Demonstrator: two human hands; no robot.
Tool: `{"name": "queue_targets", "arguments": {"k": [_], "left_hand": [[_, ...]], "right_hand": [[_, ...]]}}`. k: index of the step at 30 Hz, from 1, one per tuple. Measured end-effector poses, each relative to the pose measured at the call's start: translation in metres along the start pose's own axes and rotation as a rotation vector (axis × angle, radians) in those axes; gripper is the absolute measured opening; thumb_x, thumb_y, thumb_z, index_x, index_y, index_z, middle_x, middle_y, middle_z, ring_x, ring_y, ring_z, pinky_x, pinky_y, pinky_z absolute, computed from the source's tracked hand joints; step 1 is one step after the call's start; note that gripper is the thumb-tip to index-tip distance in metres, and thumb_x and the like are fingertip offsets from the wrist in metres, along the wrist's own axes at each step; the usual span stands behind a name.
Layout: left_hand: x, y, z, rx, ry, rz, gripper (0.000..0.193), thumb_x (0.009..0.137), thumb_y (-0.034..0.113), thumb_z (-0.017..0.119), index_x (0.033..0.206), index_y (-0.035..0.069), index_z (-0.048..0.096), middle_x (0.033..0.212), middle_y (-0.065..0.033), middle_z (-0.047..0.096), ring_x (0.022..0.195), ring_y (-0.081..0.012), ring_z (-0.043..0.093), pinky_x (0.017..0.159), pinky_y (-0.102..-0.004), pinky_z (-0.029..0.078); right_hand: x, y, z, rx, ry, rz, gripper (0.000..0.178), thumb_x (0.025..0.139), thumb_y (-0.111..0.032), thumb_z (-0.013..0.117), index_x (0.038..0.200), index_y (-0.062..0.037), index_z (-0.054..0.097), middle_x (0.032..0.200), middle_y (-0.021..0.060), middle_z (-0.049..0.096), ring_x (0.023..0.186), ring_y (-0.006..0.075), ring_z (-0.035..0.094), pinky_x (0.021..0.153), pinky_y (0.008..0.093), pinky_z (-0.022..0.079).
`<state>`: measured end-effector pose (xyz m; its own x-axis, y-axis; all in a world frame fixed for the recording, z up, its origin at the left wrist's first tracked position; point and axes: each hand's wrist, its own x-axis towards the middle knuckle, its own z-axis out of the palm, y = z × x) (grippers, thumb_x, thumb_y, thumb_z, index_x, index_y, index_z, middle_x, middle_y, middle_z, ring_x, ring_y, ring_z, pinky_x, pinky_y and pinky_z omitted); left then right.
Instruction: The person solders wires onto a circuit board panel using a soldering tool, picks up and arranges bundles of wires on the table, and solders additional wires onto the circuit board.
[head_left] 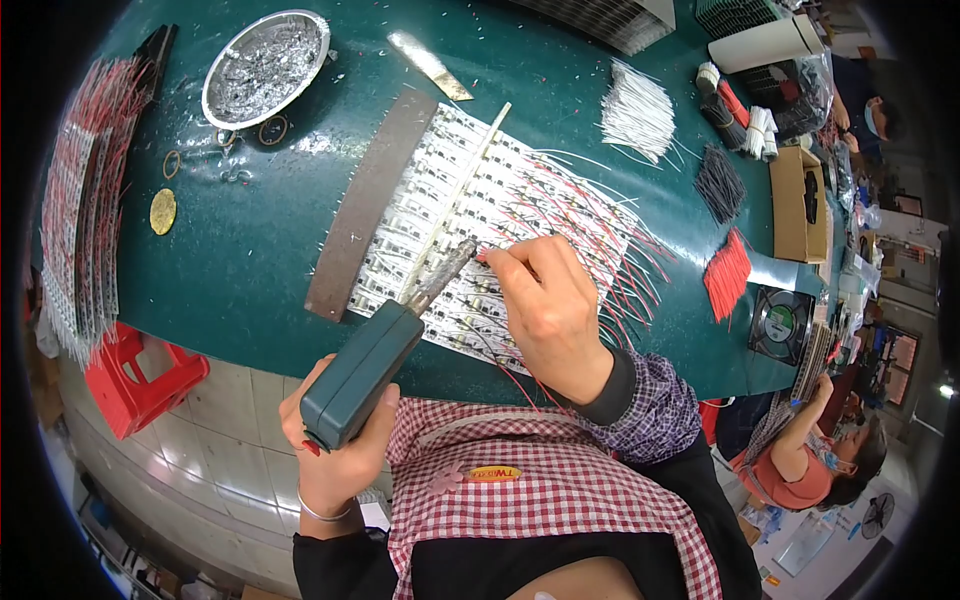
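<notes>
My left hand (345,455) is wrapped around a dark green soldering gun (362,375), whose metal tip slants up over a white sheet of small circuit boards (455,150). Close beside that tip, my right hand (550,315) pinches a red wire (484,257) against the sheet. Many red, white and black wires (600,225) fan out from the sheet's right side, some under my right hand. A brown bar (365,215) lies along the sheet's left edge, and a thin pale strip (460,190) crosses it.
Loose white wires (638,112), black wires (720,185) and red wires (727,275) lie in bundles at right, near a fan (782,320). At far left are a metal bowl (206,100) and stacked wired boards (85,210). A co-worker (800,470) sits at right.
</notes>
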<state>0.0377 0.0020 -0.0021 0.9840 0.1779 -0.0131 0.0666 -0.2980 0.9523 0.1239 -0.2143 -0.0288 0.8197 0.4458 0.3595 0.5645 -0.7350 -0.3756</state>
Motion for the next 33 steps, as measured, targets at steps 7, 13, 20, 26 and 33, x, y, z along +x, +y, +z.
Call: {"name": "queue_targets", "arguments": {"k": [7, 13, 20, 26, 33], "left_hand": [[0.005, 0.006, 0.0, 0.001, -0.025, -0.009, 0.014, 0.074, -0.005, 0.071, 0.088, -0.006, 0.068, 0.078, -0.0098, 0.063, 0.061, -0.0171, 0.061, 0.055, -0.0271, 0.045], [0.003, 0.007, -0.003, 0.04, -0.031, -0.005, 0.015, 0.073, -0.004, 0.072, 0.087, -0.006, 0.068, 0.079, -0.0105, 0.064, 0.061, -0.0178, 0.062, 0.055, -0.0278, 0.046], [-0.014, -0.002, -0.008, 0.012, 0.075, -0.114, 0.02, 0.072, 0.0, 0.076, 0.091, -0.005, 0.07, 0.08, -0.0126, 0.068, 0.063, -0.0197, 0.065, 0.059, -0.0284, 0.051], [-0.016, 0.0, -0.009, 0.003, 0.091, -0.098, 0.02, 0.073, -0.001, 0.077, 0.092, -0.005, 0.071, 0.08, -0.012, 0.069, 0.063, -0.0177, 0.066, 0.06, -0.0274, 0.051], [-0.016, 0.002, -0.013, 0.005, 0.041, -0.089, 0.018, 0.073, -0.004, 0.074, 0.091, -0.006, 0.07, 0.084, -0.0127, 0.07, 0.067, -0.0188, 0.067, 0.062, -0.0271, 0.051]], "right_hand": [[0.001, 0.001, 0.001, 0.001, 0.007, 0.0, 0.028, 0.07, 0.006, 0.062, 0.098, 0.0041, 0.066, 0.087, 0.011, 0.055, 0.08, 0.0258, 0.054, 0.065, 0.0343, 0.048], [0.003, -0.002, 0.0, 0.007, -0.006, 0.001, 0.029, 0.07, 0.007, 0.062, 0.098, 0.0046, 0.066, 0.087, 0.0111, 0.055, 0.08, 0.0261, 0.054, 0.064, 0.0342, 0.048], [0.003, -0.002, -0.001, -0.008, 0.018, -0.005, 0.027, 0.07, 0.006, 0.063, 0.097, 0.0045, 0.066, 0.087, 0.0108, 0.055, 0.08, 0.0257, 0.054, 0.064, 0.0346, 0.048], [-0.001, -0.009, -0.006, 0.011, 0.058, -0.039, 0.026, 0.071, 0.004, 0.065, 0.097, 0.0029, 0.066, 0.087, 0.0086, 0.057, 0.08, 0.0248, 0.055, 0.062, 0.0342, 0.047], [-0.005, -0.011, 0.0, 0.052, 0.019, 0.017, 0.025, 0.072, 0.007, 0.068, 0.096, 0.0002, 0.068, 0.084, 0.0081, 0.057, 0.075, 0.0238, 0.055, 0.06, 0.0342, 0.047]]}}
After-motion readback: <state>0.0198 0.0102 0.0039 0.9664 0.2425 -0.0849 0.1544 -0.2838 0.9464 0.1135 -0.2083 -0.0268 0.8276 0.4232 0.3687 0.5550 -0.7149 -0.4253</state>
